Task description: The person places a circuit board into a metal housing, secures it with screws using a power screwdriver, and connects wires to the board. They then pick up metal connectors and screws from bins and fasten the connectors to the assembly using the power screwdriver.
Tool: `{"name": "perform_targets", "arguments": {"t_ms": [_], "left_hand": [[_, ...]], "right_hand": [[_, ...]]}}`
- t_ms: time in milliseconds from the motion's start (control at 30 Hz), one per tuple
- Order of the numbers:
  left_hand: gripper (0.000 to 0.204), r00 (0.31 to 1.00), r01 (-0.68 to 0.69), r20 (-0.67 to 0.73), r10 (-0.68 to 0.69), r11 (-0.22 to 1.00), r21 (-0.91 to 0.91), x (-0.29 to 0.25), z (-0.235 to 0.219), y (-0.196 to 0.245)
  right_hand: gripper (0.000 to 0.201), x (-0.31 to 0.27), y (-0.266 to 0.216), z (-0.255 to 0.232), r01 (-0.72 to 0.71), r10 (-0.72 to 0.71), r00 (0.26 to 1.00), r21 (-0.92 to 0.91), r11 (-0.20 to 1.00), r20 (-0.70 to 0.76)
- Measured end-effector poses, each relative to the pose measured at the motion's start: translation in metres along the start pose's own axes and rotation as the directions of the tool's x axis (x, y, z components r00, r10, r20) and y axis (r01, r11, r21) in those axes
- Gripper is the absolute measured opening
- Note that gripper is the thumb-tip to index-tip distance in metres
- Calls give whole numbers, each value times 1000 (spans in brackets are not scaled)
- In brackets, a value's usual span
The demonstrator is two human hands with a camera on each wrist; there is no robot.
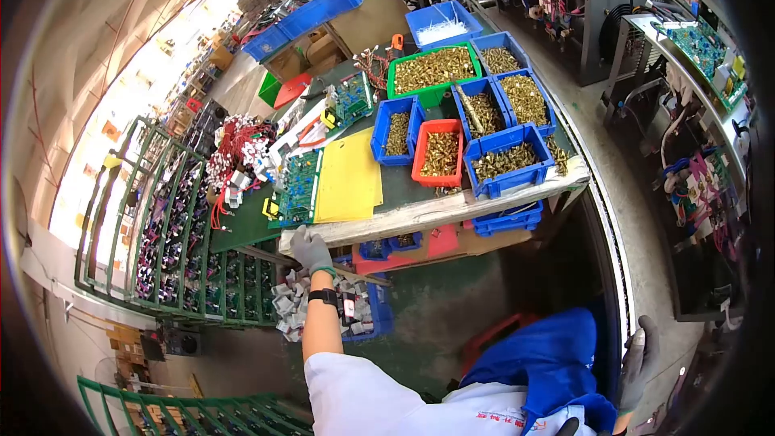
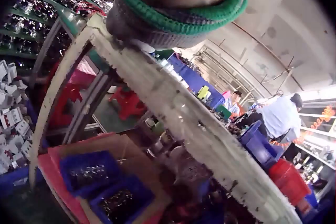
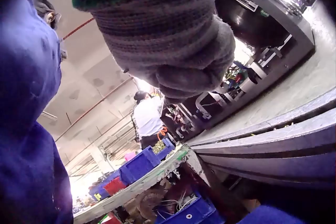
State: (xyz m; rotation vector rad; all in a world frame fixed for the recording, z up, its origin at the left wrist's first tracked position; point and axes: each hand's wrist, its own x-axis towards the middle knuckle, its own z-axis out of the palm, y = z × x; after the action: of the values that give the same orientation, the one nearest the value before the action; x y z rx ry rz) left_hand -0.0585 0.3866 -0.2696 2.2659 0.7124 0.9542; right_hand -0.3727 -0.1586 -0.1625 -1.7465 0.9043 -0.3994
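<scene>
My left hand point(image 1: 309, 249), in a grey glove, rests on the front-left corner of the workbench point(image 1: 452, 208). In the left wrist view the green-banded glove cuff point(image 2: 178, 19) fills the top, and the fingers are mostly hidden. Nearest to that hand are a green circuit board point(image 1: 300, 186) with blue parts and a yellow sheet point(image 1: 349, 178). My right hand point(image 1: 639, 359), also gloved, hangs beside my body near the long pale rail point(image 1: 609, 250). Its fingers point(image 3: 189, 79) are loosely curled and hold nothing.
Blue bins point(image 1: 504, 163), a red bin point(image 1: 437, 153) and a green bin point(image 1: 432, 73) hold small brass-coloured parts on the bench. Red-and-white wire bundles point(image 1: 238, 149) lie at its left. White connectors point(image 1: 291, 307) fill a bin below. A person point(image 3: 148, 118) stands beyond the bench.
</scene>
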Motion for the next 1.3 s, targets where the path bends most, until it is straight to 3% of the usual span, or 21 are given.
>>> {"name": "perform_targets", "arguments": {"t_ms": [133, 200, 233, 267, 300, 333, 367, 400, 467, 500, 600, 700, 733, 767, 867, 933, 1000, 1033, 1133, 1200, 1300], "left_hand": [[33, 997, -60, -47, 54, 991, -121, -25, -1, 41], [37, 941, -321, 72, 330, 941, -107, -56, 3, 65], [37, 933, -320, 106, 344, 928, -193, -68, 18, 85], [35, 878, -309, 194, 439, 827, -470, -114, -5, 136], [33, 735, -541, 151, 661, 705, -458, -135, -5, 165], [30, 661, -520, 234, 713, 660, -542, -162, -13, 196], [31, 503, -645, 191, 843, 513, -566, -187, -19, 230], [31, 392, -647, 178, 903, 408, -644, -215, -11, 246], [29, 149, -541, 60, 987, 132, -831, -273, -9, 288], [29, 52, -444, 1, 999, 24, -896, -303, -9, 306], [24, -95, -182, -101, 990, -117, -976, -390, -9, 335], [25, -258, 80, -251, 933, -239, -968, -446, -41, 359], [25, -225, 188, -334, 915, -296, -937, -462, -49, 363], [25, -258, 237, -351, 900, -293, -926, -471, -51, 365], [27, -344, 339, -358, 868, -241, -909, -492, -65, 362], [27, -400, 385, -345, 849, -185, -904, -500, -69, 356], [26, -494, 354, -284, 822, -108, -929, -507, -74, 347], [25, -460, 379, -304, 834, -125, -917, -515, -74, 342], [26, -498, 355, -251, 830, -69, -932, -525, -82, 331], [27, -556, 309, -199, 807, -22, -951, -534, -93, 330], [29, -666, 274, -4, 746, 240, -931, -566, -113, 342]], "right_hand": [[38, -15, 8, -4, 134, -130, 984, 22, 991, -121], [36, -31, -18, -14, -53, 54, 998, -20, 998, 22], [36, -36, 5, -24, -73, 73, 995, 10, 997, -71], [32, -41, -9, -15, 28, -35, 993, -59, 998, -114], [29, -35, 11, -19, 226, -253, 959, -194, 955, -130], [27, -36, 31, -28, 375, -441, 889, -353, 857, -125], [27, -45, 21, -34, 319, -380, 917, -349, 881, -123], [26, -50, 5, -38, 251, -312, 939, -339, 907, -141], [27, -60, 10, -52, 87, -111, 985, -177, 980, -129], [28, -67, 16, -59, 120, -165, 970, -240, 963, -177], [29, -89, 33, -67, 95, -218, 912, -338, 936, -347], [28, -122, 36, -74, -70, -67, 851, -239, 969, -521], [27, -132, 38, -75, -126, 6, 824, -173, 977, -567], [27, -138, 53, -70, -95, -68, 766, -217, 972, -639], [26, -167, 59, -66, -233, 12, 658, -188, 954, -753], [24, -182, 55, -67, -296, 152, 584, -35, 955, -797], [23, -193, 63, -72, -315, 117, 514, -60, 947, -849], [24, -199, 64, -77, -336, 159, 494, -19, 942, -855], [24, -207, 79, -98, -317, 135, 438, -12, 949, -889], [25, -210, 97, -115, -314, 93, 453, -61, 947, -886], [27, -206, 113, -137, -322, 73, 495, -105, 941, -866]]}}
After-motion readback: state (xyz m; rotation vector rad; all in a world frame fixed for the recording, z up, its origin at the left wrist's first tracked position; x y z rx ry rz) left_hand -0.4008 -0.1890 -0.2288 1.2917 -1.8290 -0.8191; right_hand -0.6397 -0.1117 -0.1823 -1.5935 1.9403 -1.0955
